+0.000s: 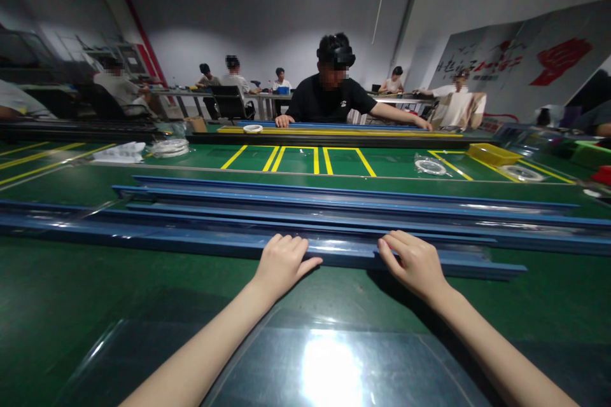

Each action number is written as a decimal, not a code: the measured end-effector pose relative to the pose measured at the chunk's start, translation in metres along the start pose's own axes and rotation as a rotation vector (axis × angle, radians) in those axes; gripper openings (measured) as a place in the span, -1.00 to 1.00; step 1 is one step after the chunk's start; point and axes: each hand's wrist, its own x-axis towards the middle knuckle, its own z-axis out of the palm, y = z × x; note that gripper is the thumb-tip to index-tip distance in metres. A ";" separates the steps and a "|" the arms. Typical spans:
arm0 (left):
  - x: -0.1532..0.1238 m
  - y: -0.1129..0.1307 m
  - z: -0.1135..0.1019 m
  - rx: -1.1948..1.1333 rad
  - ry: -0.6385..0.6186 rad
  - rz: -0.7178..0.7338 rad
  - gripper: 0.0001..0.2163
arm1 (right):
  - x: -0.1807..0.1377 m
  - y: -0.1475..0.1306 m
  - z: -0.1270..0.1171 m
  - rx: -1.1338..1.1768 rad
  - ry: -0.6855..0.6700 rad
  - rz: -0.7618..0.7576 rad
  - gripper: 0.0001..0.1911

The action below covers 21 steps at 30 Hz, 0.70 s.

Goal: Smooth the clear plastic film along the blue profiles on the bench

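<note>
A long blue channel-shaped strip (pixel 344 253) lies across the green table, nearest to me among several similar strips. My left hand (pixel 282 262) rests over its near edge, fingers curled over the top and thumb stretched to the right along the front. Farther right, my right hand (pixel 414 262) grips the same strip with bent fingers over the edge and the thumb in front. The undersides of the fingers are hidden. Just behind lie other blue strips (pixel 353 195), roughly parallel and close together. A glossy clear sheet (pixel 258 356) lies below my forearms.
Yellow tape lines (pixel 316 161) mark the green table (pixel 200 162). White rolls in clear wrap (pixel 429 165) and a yellow tray (pixel 494 154) stand to the right; more wrapped rolls (pixel 169 147) are at left. Across the table, a person in black (pixel 329 98) has both hands near other strips.
</note>
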 end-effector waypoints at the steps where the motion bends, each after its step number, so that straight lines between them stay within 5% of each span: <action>1: 0.000 0.000 0.000 0.005 -0.002 0.001 -0.67 | 0.000 -0.001 0.000 0.019 -0.018 -0.003 -0.64; 11: -0.002 0.001 0.000 -0.038 -0.023 0.007 -0.73 | -0.004 -0.007 0.010 0.058 -0.159 -0.158 -0.70; 21: -0.001 0.001 -0.002 -0.063 -0.038 -0.004 -0.75 | -0.009 -0.010 0.013 0.067 -0.116 -0.136 -0.71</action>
